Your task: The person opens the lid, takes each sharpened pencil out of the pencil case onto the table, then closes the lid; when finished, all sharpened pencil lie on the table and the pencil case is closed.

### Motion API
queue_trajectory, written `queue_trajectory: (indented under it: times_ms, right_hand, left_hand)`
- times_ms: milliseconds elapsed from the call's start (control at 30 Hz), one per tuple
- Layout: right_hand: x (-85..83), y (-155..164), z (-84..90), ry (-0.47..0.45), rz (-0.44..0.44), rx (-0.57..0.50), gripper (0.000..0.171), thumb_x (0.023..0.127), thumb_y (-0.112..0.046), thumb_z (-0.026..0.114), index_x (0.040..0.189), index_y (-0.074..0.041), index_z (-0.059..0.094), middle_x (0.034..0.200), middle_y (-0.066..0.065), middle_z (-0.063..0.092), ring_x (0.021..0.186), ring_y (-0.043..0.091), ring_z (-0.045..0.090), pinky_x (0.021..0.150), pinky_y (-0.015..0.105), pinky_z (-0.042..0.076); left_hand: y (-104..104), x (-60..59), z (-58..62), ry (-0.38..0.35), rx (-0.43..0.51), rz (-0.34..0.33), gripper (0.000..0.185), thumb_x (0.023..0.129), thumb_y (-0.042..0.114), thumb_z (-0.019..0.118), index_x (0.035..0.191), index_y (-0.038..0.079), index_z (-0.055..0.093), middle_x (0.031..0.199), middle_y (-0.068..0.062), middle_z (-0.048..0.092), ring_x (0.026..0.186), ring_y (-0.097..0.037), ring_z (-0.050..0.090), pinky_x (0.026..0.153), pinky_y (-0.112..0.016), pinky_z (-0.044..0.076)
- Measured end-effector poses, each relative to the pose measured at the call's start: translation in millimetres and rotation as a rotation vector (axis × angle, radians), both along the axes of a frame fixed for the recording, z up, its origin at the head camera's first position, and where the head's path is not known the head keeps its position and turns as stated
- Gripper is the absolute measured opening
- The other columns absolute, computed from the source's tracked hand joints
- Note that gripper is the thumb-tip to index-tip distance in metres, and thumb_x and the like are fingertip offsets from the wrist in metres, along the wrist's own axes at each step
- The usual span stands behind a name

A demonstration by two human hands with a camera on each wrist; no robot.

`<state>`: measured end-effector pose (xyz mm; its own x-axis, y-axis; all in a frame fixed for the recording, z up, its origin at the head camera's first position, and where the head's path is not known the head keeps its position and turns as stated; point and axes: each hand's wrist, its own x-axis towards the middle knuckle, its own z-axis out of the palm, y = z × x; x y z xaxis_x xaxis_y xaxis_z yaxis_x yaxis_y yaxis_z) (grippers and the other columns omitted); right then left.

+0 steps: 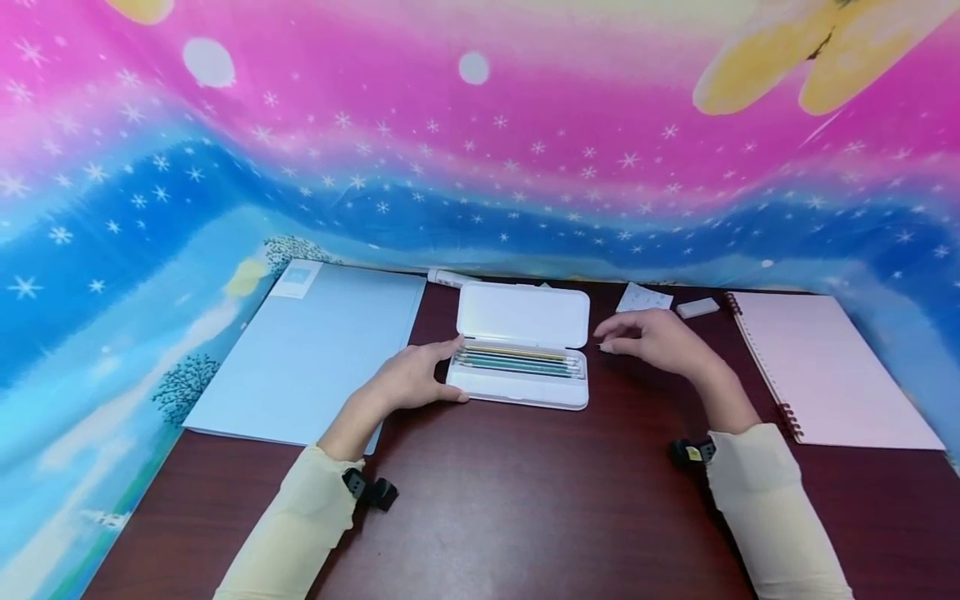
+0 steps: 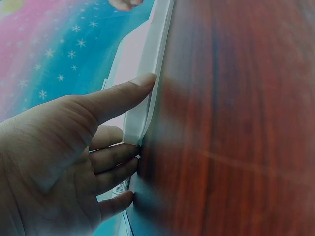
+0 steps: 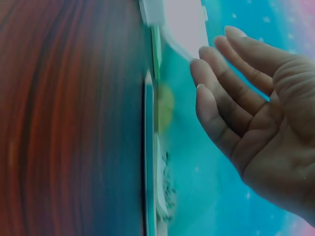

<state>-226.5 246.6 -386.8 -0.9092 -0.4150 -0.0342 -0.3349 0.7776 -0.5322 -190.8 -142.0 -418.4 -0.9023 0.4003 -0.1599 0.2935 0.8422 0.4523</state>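
The left hand (image 1: 411,382) rests with thumb and fingers straight against the left end of the open pencil case (image 1: 522,348), steadying it mid-desk (image 1: 525,500). The right hand (image 1: 651,339) hovers relaxed and empty just right of it, near the pencils (image 1: 517,362) inside.

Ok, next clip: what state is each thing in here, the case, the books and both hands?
Pencil case: lid open, pencils lying inside.
Pencils: flat in a row in the case.
Blue folder: closed, flat on the table.
Pink notebook: closed, flat.
Left hand: open, thumb and fingers resting against the case's left end.
Right hand: open, empty, just right of the case.
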Motion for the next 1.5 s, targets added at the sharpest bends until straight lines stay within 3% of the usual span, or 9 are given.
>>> queue_trajectory:
  times_ms: [267, 433, 667, 867, 1100, 1367, 1500]
  right_hand:
    - [2.9, -33.8, -3.2, -0.084, 0.057, -0.058, 0.024, 0.094, -0.023, 0.073, 0.117, -0.018, 0.078, 0.112, 0.001, 0.077, 0.098, 0.016, 0.067, 0.084, 0.037, 0.053]
    - [7.5, -53.1, -6.3, -0.067, 0.140, 0.038, 0.028, 0.094, -0.020, 0.073, 0.121, -0.017, 0.077, 0.114, 0.000, 0.077, 0.104, 0.017, 0.071, 0.091, 0.043, 0.056]
    - [12.8, -71.1, -8.1, -0.042, 0.174, 0.187, 0.026, 0.095, -0.017, 0.072, 0.120, -0.017, 0.077, 0.119, 0.004, 0.076, 0.112, 0.023, 0.069, 0.098, 0.047, 0.053]
    - [13.5, -72.8, -10.0, -0.044, 0.190, 0.190, 0.021, 0.096, -0.014, 0.070, 0.114, -0.018, 0.079, 0.115, 0.003, 0.075, 0.105, 0.020, 0.067, 0.097, 0.046, 0.053]
    - [11.3, -73.1, -11.7, -0.064, 0.204, 0.160, 0.015, 0.095, -0.014, 0.071, 0.107, -0.020, 0.078, 0.084, -0.004, 0.066, 0.080, 0.016, 0.054, 0.079, 0.035, 0.045]
    - [12.3, -53.9, -5.1, 0.018, 0.177, 0.089, 0.016, 0.095, -0.015, 0.071, 0.107, -0.022, 0.080, 0.111, -0.001, 0.075, 0.093, 0.016, 0.063, 0.086, 0.041, 0.052]
    - [12.9, -38.5, -2.1, 0.045, 0.134, 0.062, 0.016, 0.094, -0.016, 0.073, 0.107, -0.022, 0.081, 0.110, 0.000, 0.075, 0.094, 0.017, 0.064, 0.085, 0.041, 0.052]
  left_hand:
    - [-1.2, -0.1, -1.0, 0.011, 0.000, 0.008, 0.097, 0.083, 0.051, 0.081, 0.160, 0.018, 0.033, 0.159, -0.006, 0.045, 0.144, -0.031, 0.047, 0.112, -0.051, 0.044]
    - [-0.4, -0.9, -0.1, -0.002, -0.006, 0.009, 0.097, 0.083, 0.051, 0.081, 0.160, 0.019, 0.032, 0.159, -0.006, 0.045, 0.143, -0.031, 0.048, 0.111, -0.051, 0.044]
    - [2.5, -0.5, 3.6, -0.015, -0.012, 0.010, 0.096, 0.083, 0.050, 0.081, 0.160, 0.021, 0.032, 0.158, -0.007, 0.046, 0.143, -0.031, 0.048, 0.111, -0.051, 0.045]
    - [2.6, 0.0, 2.1, -0.012, -0.015, 0.003, 0.097, 0.083, 0.051, 0.080, 0.160, 0.020, 0.031, 0.159, -0.006, 0.045, 0.143, -0.031, 0.048, 0.111, -0.051, 0.044]
    - [0.6, 0.3, -0.4, -0.002, -0.008, 0.008, 0.097, 0.083, 0.051, 0.081, 0.160, 0.020, 0.032, 0.159, -0.005, 0.045, 0.142, -0.031, 0.048, 0.110, -0.051, 0.045]
    - [0.7, 0.6, -0.2, -0.001, -0.003, 0.007, 0.097, 0.083, 0.051, 0.081, 0.160, 0.020, 0.032, 0.159, -0.005, 0.045, 0.143, -0.031, 0.047, 0.110, -0.052, 0.045]
    - [0.8, 0.4, -1.0, 0.001, -0.003, 0.014, 0.097, 0.082, 0.051, 0.081, 0.160, 0.020, 0.032, 0.159, -0.005, 0.046, 0.143, -0.031, 0.048, 0.110, -0.052, 0.045]
